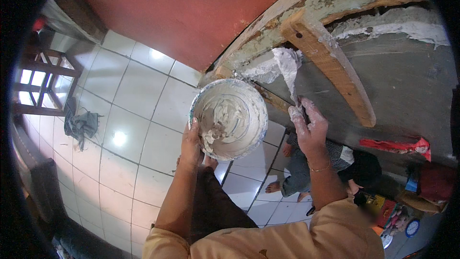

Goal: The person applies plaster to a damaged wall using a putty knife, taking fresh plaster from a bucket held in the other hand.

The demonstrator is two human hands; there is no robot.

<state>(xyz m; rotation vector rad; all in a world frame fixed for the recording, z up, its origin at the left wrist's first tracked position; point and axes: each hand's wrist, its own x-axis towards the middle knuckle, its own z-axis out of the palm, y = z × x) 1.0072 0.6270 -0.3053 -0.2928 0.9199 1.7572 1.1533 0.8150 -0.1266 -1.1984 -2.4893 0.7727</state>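
My left hand [190, 145] grips the near left side of a round bowl [256, 97], its thumb over the rim. White plaster [213, 134] coats the inside and sits in a lump near the hand. In my right hand [311, 127], smeared with white, is a putty knife [297, 97], its handle mostly hidden by the fingers. Thick plaster covers the blade, which is up against or very close to a plastered patch [261, 73] at the wall's edge; whether they touch I cannot tell.
A wooden bracket [330, 62] juts from the grey wall [402, 86] beside my right hand. A person [297, 170] sits low at the right. A wooden chair [45, 79] and a grey cloth [82, 123] are at the left on the tiled floor [143, 96]. Red cloth [397, 146] hangs at right.
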